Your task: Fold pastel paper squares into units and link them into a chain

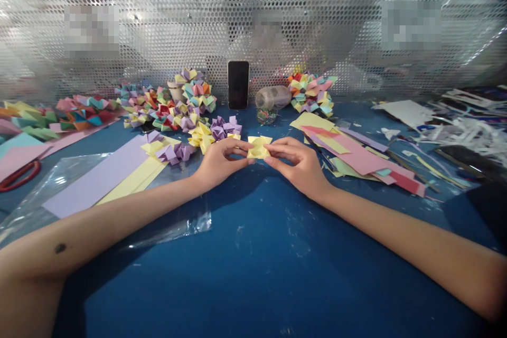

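Note:
A small folded yellow paper piece (259, 146) is held between both hands just above the blue table (253, 264). My left hand (220, 161) pinches its left edge with thumb and fingers closed. My right hand (298, 162) pinches its right edge the same way. Folded yellow and purple paper modules (206, 136) lie just behind my left hand.
Long lilac and yellow paper strips (106, 177) lie on clear plastic at left; pink, yellow and green sheets (348, 153) at right. Several colourful folded paper rings (186, 100) line the back by a standing phone (238, 84) and perforated metal wall. Red scissors (19, 175) far left; paper scraps (467, 132) far right.

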### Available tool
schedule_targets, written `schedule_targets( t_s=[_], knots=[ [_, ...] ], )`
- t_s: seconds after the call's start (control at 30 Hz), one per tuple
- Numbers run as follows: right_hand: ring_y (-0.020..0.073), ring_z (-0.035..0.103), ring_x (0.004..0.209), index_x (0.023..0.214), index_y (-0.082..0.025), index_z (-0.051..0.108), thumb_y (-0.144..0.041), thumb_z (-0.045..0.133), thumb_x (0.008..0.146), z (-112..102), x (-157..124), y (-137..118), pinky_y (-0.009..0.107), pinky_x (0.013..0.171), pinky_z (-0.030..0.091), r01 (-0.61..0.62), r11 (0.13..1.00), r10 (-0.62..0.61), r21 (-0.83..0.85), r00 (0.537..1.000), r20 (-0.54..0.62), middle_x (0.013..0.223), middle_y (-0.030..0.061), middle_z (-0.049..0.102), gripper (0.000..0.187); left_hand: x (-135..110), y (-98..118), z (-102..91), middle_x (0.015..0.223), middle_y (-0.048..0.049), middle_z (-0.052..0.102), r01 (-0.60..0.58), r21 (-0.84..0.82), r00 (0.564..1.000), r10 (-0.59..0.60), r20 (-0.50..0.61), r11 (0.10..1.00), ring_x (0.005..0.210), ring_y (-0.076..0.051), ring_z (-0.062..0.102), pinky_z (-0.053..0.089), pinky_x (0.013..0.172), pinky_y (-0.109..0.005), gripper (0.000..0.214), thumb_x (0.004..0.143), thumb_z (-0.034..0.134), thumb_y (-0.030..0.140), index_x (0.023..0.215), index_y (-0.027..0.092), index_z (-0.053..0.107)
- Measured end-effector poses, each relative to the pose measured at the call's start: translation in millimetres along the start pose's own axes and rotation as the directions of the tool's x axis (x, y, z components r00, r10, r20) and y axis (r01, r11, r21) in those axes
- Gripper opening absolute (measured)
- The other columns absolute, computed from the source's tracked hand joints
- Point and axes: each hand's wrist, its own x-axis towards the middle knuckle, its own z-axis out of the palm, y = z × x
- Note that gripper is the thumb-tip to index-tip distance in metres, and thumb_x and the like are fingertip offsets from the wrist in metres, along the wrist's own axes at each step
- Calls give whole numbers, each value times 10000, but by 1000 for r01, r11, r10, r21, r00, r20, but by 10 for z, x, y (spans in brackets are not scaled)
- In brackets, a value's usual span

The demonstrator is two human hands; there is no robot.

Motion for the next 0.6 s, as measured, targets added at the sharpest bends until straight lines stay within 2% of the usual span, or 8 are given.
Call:
schedule_targets(
  t_s=[0.27, 0.6],
  knots=[
    [179, 612, 862, 958, -237, 688, -282, 668, 755, -8, -3, 0, 360, 794, 552, 5, 1000, -5, 1, 1000, 1, 944, 46, 595, 209, -3, -2, -2, 921, -76, 686, -17, 20, 1000, 17, -12, 1000, 827, -152, 655, 542, 645, -217, 292, 659, 731, 246, 918, 143, 645],
    [174, 628, 835, 903, -206, 697, -302, 676, 742, 1, 1, -16, 355, 794, 566, -53, 998, 53, 43, 998, 15, 912, 49, 594, 189, -29, -3, -2, 959, -63, 672, -74, 38, 997, 74, 1, 997, 847, -130, 645, 534, 652, -186, 265, 705, 698, 235, 954, 157, 648]
  ],
)
